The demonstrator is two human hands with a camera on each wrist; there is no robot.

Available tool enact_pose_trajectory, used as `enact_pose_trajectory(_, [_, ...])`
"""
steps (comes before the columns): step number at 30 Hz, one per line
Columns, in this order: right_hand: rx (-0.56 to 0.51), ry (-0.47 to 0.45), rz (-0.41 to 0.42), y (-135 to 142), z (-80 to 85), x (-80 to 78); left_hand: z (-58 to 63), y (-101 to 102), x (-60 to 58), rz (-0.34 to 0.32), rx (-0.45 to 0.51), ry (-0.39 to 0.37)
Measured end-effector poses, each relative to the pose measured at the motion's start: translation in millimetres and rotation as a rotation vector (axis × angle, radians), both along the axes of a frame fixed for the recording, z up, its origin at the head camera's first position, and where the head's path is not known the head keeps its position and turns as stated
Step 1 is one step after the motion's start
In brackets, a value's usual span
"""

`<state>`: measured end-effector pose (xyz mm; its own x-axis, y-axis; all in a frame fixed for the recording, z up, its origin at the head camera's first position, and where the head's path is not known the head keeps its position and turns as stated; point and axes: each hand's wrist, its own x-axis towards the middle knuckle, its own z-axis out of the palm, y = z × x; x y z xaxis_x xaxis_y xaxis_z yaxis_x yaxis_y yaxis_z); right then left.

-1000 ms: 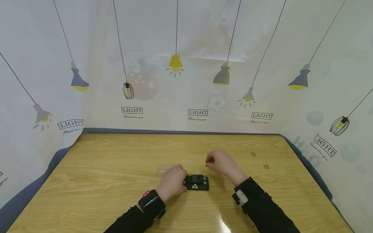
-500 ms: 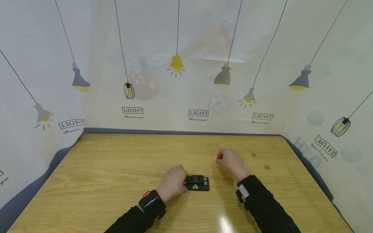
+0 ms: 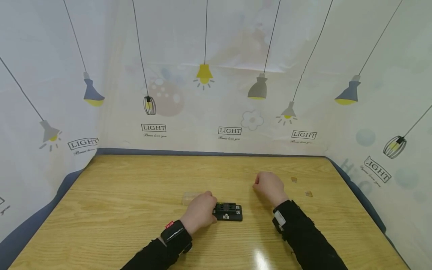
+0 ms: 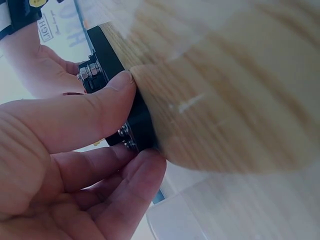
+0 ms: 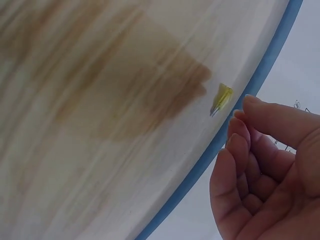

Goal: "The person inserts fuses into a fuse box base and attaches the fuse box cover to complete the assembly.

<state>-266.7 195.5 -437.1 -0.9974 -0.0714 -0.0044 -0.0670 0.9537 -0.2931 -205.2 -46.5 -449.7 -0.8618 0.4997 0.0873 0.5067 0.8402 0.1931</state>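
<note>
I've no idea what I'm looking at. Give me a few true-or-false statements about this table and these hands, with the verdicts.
1. The left hand holds the black block. True.
2. The right hand also touches that block. False: it is apart from it.
3. A clear piece lies to the left of the block. True.
4. The tabletop is plain white. False: it shows wood grain.
5. Two small golden-brown pieces lie to the right of the right hand. True.

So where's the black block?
The black block is low in the head view, just right of centre, its left end gripped by the left hand.
</note>
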Motion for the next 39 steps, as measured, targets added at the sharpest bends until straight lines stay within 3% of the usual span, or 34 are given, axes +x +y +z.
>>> enact_pose_trajectory(18, [0.043,-0.006,-0.053,-4.2,-8.4,-3.6,-2.2,0.0,-2.5,-0.008,0.006,-0.004])
enact_pose_trajectory(39, [0.115,-0.074,-0.064,-9.6,-3.1,-6.1,1.1,-0.1,0.0,-0.001,-0.002,-0.007])
